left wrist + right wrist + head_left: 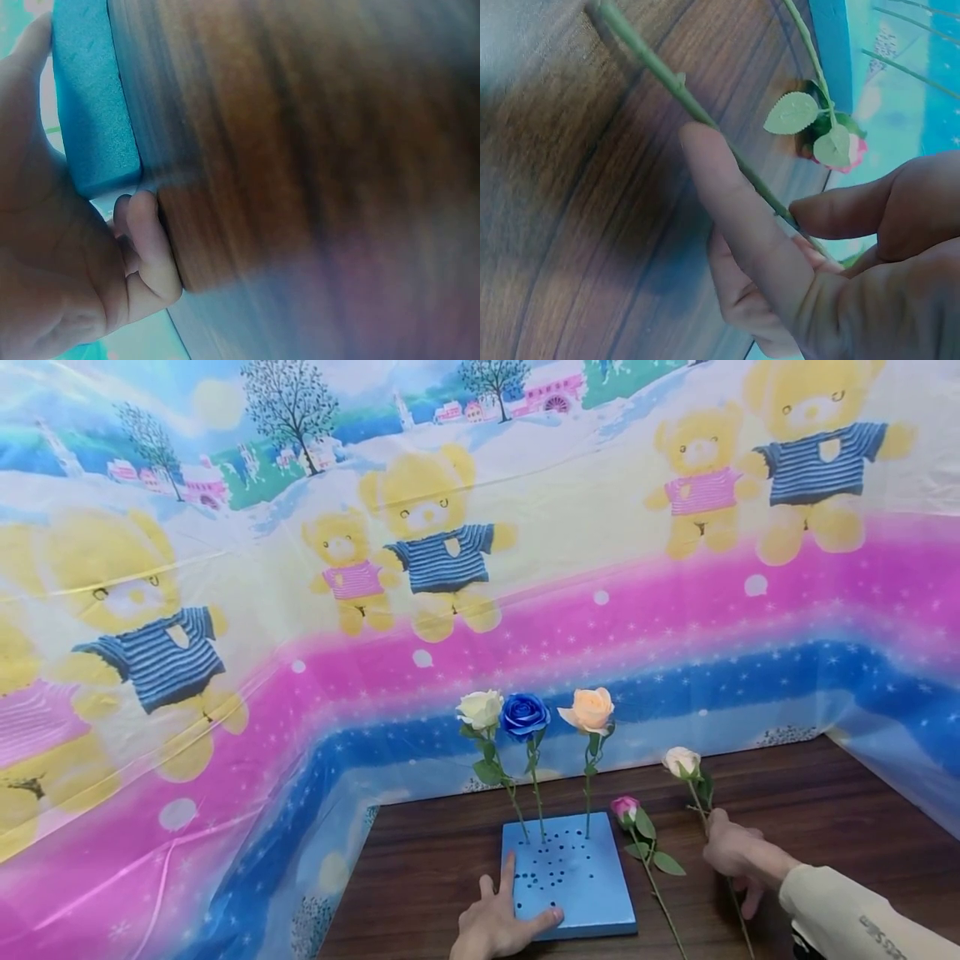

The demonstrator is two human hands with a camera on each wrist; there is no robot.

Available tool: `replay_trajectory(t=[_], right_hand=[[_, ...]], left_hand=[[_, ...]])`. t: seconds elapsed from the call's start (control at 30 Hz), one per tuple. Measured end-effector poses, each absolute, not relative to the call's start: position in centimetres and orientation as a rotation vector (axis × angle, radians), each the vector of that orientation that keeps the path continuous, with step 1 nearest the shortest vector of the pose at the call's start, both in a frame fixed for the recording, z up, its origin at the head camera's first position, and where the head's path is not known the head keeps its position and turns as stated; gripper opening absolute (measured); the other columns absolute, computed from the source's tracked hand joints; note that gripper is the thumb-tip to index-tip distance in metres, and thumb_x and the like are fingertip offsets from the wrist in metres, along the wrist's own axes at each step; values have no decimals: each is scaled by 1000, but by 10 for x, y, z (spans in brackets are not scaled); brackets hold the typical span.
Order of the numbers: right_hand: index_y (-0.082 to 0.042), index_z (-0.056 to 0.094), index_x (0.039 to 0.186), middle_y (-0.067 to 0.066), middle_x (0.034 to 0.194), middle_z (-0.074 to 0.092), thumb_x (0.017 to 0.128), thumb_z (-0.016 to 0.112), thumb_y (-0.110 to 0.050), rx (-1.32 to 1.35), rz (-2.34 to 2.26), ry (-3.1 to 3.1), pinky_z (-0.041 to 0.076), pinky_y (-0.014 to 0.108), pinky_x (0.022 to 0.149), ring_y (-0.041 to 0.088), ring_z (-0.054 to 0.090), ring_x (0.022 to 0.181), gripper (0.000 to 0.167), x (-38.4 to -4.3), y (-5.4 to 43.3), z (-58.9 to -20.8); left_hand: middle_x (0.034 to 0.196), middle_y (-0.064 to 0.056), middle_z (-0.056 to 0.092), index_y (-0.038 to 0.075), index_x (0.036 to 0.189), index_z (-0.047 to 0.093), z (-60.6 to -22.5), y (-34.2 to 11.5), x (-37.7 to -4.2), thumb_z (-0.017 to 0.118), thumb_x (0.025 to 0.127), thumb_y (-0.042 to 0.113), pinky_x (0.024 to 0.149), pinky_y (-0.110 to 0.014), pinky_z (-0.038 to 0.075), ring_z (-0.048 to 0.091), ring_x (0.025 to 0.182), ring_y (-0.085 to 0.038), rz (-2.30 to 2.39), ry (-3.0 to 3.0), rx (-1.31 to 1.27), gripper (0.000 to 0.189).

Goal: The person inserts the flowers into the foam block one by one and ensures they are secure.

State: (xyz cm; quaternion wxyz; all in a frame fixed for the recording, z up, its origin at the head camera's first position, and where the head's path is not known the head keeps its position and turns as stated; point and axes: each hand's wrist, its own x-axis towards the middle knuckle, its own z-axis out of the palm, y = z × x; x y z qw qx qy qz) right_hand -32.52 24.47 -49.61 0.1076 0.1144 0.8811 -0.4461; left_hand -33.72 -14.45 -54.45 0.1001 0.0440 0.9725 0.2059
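With the block as the clock's centre in the head view, the person's left hand (pixel 498 914) sits at seven o'clock, index finger straight along the left edge and thumb stretched over the near edge, a wide spread between them. The left wrist view shows smaller fingers bent beside the block's corner. At three o'clock the right hand (pixel 738 852) reaches in from a pale sleeve (pixel 862 914), thumb and index finger pinching the thin green stem of a cream rose (pixel 682 762); its bloom points to eleven o'clock from the hand, its stem's tail to five.

The block (pixel 615 902) is light blue, flat and square-edged, its side finely grained, its top dotted with small dark holes. Between it and the right hand, a pink rosebud (pixel 626 810) with serrated leaves lies on the dark, streaky wood-grain table (pixel 825 810).

Farther off, three stems stand in the block's far part: a white rose (pixel 480 708) towards eleven o'clock, a layered blue rose (pixel 525 716) just beside it, and a peach rose (pixel 590 710) towards one. Behind hangs a creased, glossy backdrop (pixel 600 560) printed with teddy bears.
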Motion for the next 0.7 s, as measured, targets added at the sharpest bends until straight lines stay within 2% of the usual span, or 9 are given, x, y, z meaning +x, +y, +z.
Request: replay_trajectory(t=[0.1,0.23,0.3,0.47,0.53,0.7], right_hand=[[5,28,131,45,106,31,101,42,8,323,-1332,2630,63,57,54,45,57,73,33,-326,248,-495],[1,28,133,39,97,34,102,42,7,299,-1360,2680,62,51,50,35,57,64,34,-326,251,-493],[-1,27,135,39,100,33,101,41,7,288,-1388,2697,62,49,49,36,56,66,37,-326,253,-491],[0,26,144,44,116,24,98,40,6,245,-1444,2776,60,45,47,50,53,81,49,-329,255,-487],[-1,25,149,45,119,23,99,40,6,229,-1455,2811,59,44,47,49,54,78,52,-330,256,-485],[-3,21,157,45,121,26,108,38,1,165,-1480,2907,55,45,49,34,58,60,52,-333,259,-483]], left_hand=[[162,-39,42,24,180,22,-544,-144,-337,67,83,96,76,-63,50,61,67,-33,605,2870,126,128],[161,-39,42,24,180,22,-543,-144,-337,67,84,95,71,-60,48,61,66,-33,603,2868,127,128],[161,-39,43,24,180,22,-544,-145,-337,67,84,95,71,-59,48,61,66,-32,602,2868,129,128],[161,-40,42,23,180,21,-546,-145,-337,67,84,95,75,-63,50,61,68,-33,604,2867,128,128],[162,-40,42,23,180,21,-546,-145,-338,67,84,95,73,-61,50,61,67,-32,604,2869,128,129],[160,-38,44,24,180,21,-547,-145,-338,67,84,96,64,-52,41,58,63,-30,599,2880,134,129]])
